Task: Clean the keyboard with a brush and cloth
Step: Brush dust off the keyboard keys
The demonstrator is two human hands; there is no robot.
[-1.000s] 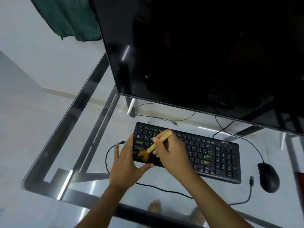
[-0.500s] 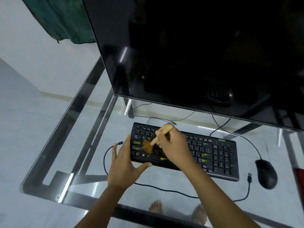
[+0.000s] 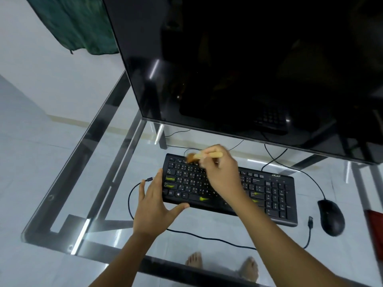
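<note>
a clear glass tabletop on a dark metal frame [image 3: 80, 162] spreads left of the left hand's fingers [image 3: 158, 181]; beyond them rises a big glossy black screen [image 3: 248, 69]; far up-left of them a dark green cloth [image 3: 78, 23] hangs against a plain pale wall [image 3: 41, 69]; pale grey floor [image 3: 24, 152] shows beneath; light streaks glint on the frame

Records keyboard [image 3: 269, 195] on table [image 3: 87, 162], before monitor [image 3: 248, 69]; mouse [image 3: 331, 217] just right of keyboard; cable [image 3: 207, 238] along its left and front; brush [image 3: 204, 155] over its rear-left keys
</note>
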